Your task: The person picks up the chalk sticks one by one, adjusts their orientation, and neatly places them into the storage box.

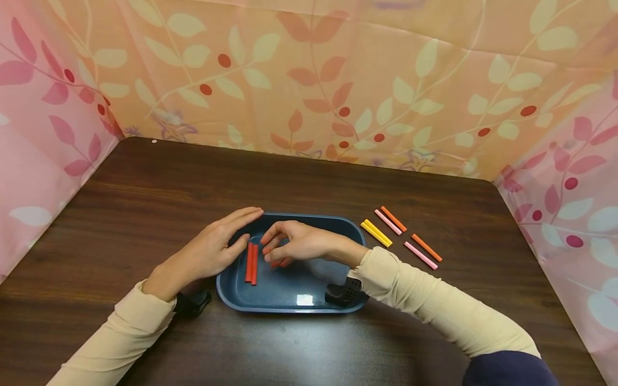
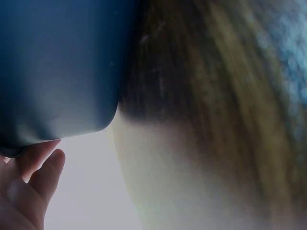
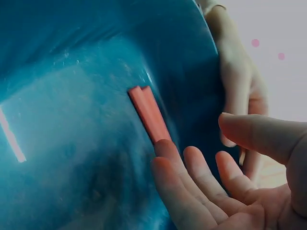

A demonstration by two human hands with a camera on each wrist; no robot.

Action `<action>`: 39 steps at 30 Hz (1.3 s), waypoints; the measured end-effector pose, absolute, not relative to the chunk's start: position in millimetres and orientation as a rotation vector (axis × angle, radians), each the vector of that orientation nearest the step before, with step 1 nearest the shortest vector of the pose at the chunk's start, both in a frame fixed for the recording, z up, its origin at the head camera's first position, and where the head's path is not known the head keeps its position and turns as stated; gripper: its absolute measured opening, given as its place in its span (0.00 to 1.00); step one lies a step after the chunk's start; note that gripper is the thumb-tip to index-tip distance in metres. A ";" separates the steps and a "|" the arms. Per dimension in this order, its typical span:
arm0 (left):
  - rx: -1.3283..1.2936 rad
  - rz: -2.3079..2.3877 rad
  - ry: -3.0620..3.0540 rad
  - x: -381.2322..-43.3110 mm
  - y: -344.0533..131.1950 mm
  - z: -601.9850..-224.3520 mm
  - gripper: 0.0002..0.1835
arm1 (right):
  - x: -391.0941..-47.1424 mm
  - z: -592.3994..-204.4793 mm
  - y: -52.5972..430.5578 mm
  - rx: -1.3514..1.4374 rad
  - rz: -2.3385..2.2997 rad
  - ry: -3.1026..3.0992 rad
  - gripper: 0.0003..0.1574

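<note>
A blue plastic tray point(image 1: 289, 310) stands on the table. Two slim red sticks point(image 1: 251, 264) lie side by side on its floor near the left end; the right wrist view shows the same red sticks point(image 3: 149, 112) close to the wall. My left hand point(image 1: 212, 249) grips the tray's left rim, thumb inside and fingers outside. From below, part of the left hand point(image 2: 33, 184) shows against the rim. Over the tray, just right of the red sticks, my right hand point(image 1: 301, 241) hovers with loosely bent fingers. Nothing shows between its thumb and fingers point(image 3: 196, 165).
To the right of the tray lie several more sticks: a pair of yellow sticks point(image 1: 376, 233), a pink stick point(image 1: 388, 222) beside an orange stick point(image 1: 393, 219), and another pink stick point(image 1: 421, 255) beside another orange stick point(image 1: 427, 247). Patterned curtains point(image 1: 309, 80) border the dark wooden table point(image 1: 159, 187).
</note>
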State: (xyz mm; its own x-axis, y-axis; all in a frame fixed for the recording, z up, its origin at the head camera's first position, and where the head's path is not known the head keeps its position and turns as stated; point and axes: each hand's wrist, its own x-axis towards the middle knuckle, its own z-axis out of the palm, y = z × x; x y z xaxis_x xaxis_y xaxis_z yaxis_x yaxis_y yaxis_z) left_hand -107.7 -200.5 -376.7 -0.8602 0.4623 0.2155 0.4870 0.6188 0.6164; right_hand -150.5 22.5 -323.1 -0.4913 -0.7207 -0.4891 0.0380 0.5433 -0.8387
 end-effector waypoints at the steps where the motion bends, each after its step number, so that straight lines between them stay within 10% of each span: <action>1: -0.821 -1.081 -2.795 -108.0 -200.4 -376.8 0.30 | -150.3 -321.1 24.3 -0.573 -1.043 1.873 0.26; 39: -0.816 -1.030 -2.802 -106.0 -199.5 -375.9 0.30 | -141.9 -298.8 107.2 -0.690 -1.285 2.134 0.31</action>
State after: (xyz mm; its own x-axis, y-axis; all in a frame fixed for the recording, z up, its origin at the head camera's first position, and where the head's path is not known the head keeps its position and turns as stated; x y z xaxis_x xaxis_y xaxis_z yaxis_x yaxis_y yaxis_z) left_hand -106.0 -199.5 -375.9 -0.8601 0.4613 0.2179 0.4926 0.6396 0.5902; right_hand -141.9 107.2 -298.8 -0.7173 -0.6701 -0.1909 -0.1450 0.4115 -0.8998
